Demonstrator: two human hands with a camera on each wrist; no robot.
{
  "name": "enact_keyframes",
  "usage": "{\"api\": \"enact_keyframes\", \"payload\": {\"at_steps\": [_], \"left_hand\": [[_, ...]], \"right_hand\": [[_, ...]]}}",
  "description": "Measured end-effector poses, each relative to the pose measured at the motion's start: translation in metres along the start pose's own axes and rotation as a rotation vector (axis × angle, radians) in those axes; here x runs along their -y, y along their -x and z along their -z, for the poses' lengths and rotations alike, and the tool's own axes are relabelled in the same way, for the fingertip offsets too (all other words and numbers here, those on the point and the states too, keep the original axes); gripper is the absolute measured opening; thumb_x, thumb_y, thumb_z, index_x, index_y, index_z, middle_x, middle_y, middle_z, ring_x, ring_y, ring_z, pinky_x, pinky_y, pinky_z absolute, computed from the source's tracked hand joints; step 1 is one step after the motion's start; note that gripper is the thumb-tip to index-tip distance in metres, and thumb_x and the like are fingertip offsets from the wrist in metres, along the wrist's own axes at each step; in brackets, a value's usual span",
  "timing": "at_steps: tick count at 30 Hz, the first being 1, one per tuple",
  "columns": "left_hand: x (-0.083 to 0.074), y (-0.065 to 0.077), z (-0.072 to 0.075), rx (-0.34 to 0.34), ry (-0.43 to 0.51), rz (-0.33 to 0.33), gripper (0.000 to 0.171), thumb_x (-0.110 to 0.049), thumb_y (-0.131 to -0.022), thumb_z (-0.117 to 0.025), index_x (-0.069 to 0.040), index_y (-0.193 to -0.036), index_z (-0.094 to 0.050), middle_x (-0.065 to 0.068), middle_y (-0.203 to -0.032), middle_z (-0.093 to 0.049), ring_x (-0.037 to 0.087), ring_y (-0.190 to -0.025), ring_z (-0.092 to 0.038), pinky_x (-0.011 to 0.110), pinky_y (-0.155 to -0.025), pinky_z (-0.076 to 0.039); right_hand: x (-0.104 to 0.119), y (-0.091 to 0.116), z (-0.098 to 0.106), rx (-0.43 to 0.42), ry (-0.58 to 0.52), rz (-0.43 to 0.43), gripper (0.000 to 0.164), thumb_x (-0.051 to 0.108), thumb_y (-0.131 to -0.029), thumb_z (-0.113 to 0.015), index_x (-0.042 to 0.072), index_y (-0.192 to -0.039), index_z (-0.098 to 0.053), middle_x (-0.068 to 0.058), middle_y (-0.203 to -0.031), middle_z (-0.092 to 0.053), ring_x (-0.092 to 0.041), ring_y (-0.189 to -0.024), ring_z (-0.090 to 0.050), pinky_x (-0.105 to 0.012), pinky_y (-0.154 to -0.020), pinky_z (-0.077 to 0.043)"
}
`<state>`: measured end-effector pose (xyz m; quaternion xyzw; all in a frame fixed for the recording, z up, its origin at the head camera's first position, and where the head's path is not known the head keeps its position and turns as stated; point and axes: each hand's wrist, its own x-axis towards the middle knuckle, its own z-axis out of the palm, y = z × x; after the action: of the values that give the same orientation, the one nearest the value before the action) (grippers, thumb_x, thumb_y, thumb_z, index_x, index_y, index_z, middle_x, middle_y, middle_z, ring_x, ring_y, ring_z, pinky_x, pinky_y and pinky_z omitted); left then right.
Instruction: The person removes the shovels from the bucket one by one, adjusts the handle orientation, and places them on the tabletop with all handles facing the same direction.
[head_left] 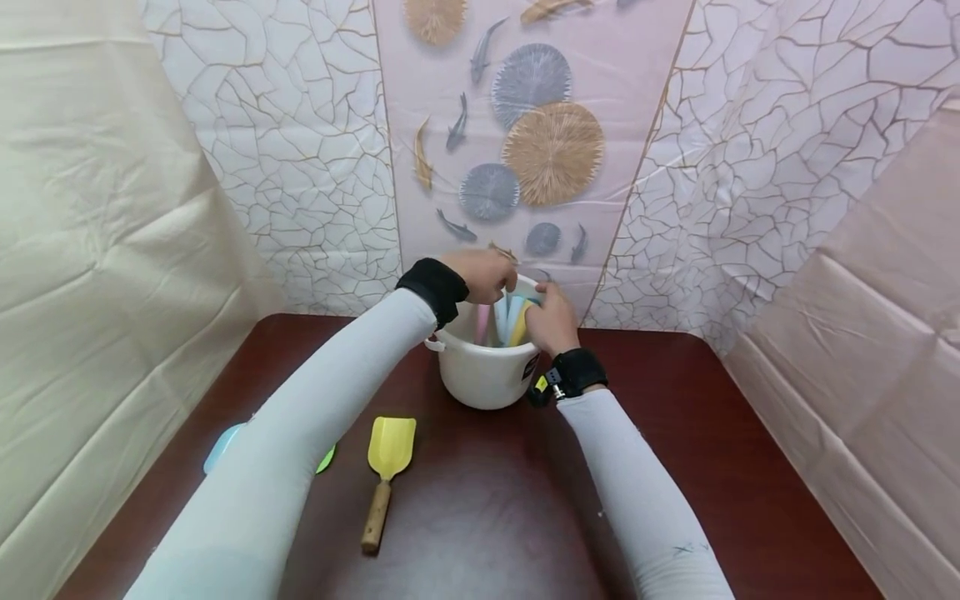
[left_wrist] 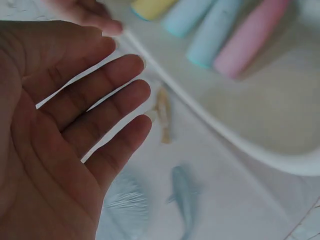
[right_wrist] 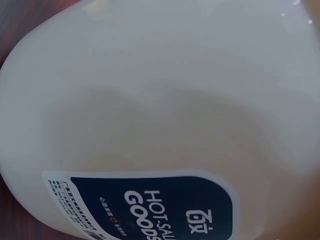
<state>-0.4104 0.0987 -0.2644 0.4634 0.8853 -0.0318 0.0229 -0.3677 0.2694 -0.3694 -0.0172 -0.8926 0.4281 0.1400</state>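
Note:
A white bucket (head_left: 487, 377) stands on the table. Inside it lean a pink rod-like piece (left_wrist: 252, 40), light blue ones (left_wrist: 215, 32) and a yellow one (left_wrist: 152, 7); their lower parts and exact kind are unclear. My left hand (head_left: 482, 273) hovers over the bucket's left and far side. The left wrist view shows that hand's (left_wrist: 65, 115) fingers extended and apart, holding nothing. At the bucket's right rim, my right hand (head_left: 553, 321) grips the edge, its thumb side near the yellow piece. In the right wrist view only the bucket's wall (right_wrist: 150, 125) and its label show.
A yellow toy shovel (head_left: 392, 446) with a wooden handle lies in front of the bucket. Left of it, a light blue item (head_left: 219, 448) and a green item (head_left: 326, 459) are partly hidden by the left sleeve. Patterned cloth (head_left: 300, 167) hangs behind the dark red table (head_left: 675, 450).

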Motion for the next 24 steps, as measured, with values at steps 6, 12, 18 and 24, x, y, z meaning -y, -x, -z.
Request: {"api": "enact_keyframes", "payload": {"at_steps": [6,12,18,24], "left_hand": [[0.019,-0.018,-0.025,0.106,0.043,0.041,0.023,0.002,-0.094,-0.053,-0.005,-0.094,-0.075,0.004,-0.089,-0.065,0.016,-0.077,-0.051,0.031,-0.077,-0.047],[0.017,-0.023,-0.028,0.168,0.002,0.095,0.022,-0.005,-0.098,-0.056,-0.007,-0.104,-0.077,0.001,-0.096,-0.069,0.015,-0.085,-0.057,0.029,-0.083,-0.049],[0.020,-0.038,-0.035,0.198,-0.030,0.141,0.021,-0.012,-0.094,-0.061,-0.014,-0.104,-0.079,-0.001,-0.097,-0.070,0.017,-0.085,-0.057,0.031,-0.076,-0.046],[0.022,-0.059,-0.042,0.263,-0.085,0.175,0.023,-0.009,-0.089,-0.057,-0.019,-0.068,-0.061,-0.005,-0.066,-0.047,0.016,-0.063,-0.040,0.031,-0.058,-0.033]], "right_hand": [[0.003,0.003,-0.006,-0.002,-0.013,0.006,0.061,0.014,-0.091,-0.043,0.004,-0.151,-0.046,-0.020,-0.143,-0.054,-0.034,-0.101,-0.053,-0.045,-0.088,-0.046],[0.005,0.006,-0.010,0.000,-0.005,-0.002,0.060,0.015,-0.091,-0.043,0.006,-0.150,-0.047,-0.018,-0.141,-0.054,-0.033,-0.100,-0.053,-0.043,-0.088,-0.045],[0.006,0.007,-0.010,-0.002,-0.013,0.000,0.061,0.015,-0.091,-0.042,0.007,-0.151,-0.046,-0.019,-0.139,-0.055,-0.034,-0.099,-0.052,-0.044,-0.088,-0.043],[0.007,0.005,-0.007,-0.019,-0.019,0.005,0.060,0.014,-0.091,-0.042,0.007,-0.151,-0.046,-0.019,-0.139,-0.055,-0.034,-0.100,-0.052,-0.044,-0.090,-0.044]]}}
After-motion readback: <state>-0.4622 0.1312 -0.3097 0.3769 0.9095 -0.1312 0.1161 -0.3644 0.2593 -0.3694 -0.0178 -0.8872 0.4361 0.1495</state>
